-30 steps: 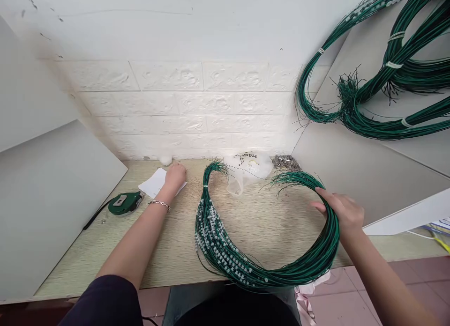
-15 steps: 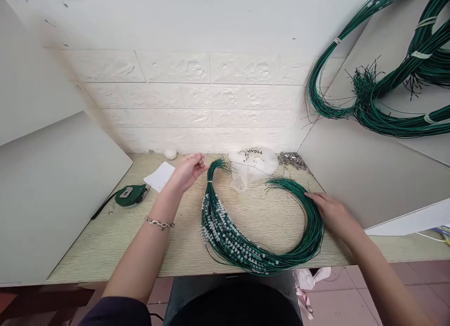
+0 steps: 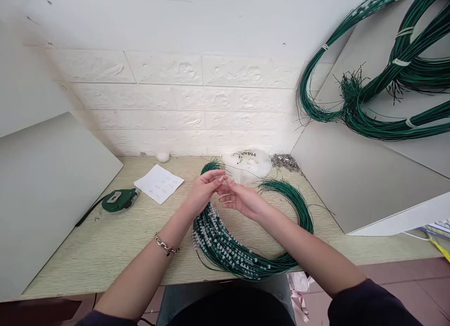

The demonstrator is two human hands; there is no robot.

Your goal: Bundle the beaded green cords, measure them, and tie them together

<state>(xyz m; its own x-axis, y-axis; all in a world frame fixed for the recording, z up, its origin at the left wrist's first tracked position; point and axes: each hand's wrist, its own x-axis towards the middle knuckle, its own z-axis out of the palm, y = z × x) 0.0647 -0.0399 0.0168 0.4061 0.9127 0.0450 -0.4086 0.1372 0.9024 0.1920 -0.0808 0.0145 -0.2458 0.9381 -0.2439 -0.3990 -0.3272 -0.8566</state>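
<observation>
My left hand (image 3: 204,189) and my right hand (image 3: 244,199) meet fingertip to fingertip above the bundle's left end. Both pinch with thumb and forefinger; whatever lies between the tips is too small to make out. Under them a bundle of green wires (image 3: 225,241) curves in a wide U on the table, with many small white beads along its left part. The tie near its left end is hidden behind my hands. My right forearm passes over the bundle's right side.
A plastic bag (image 3: 251,163) with handwriting and a heap of small silvery pieces (image 3: 285,162) lie by the wall. Left are a paper note (image 3: 159,183) and a green tape measure (image 3: 118,200). More green wire bundles (image 3: 372,101) hang at upper right. Grey panels (image 3: 52,195) flank the table.
My right hand has left the bundle's right side and come across to my left hand. My left hand has moved slightly right and down, uncovering more of the note. The view has shifted a little.
</observation>
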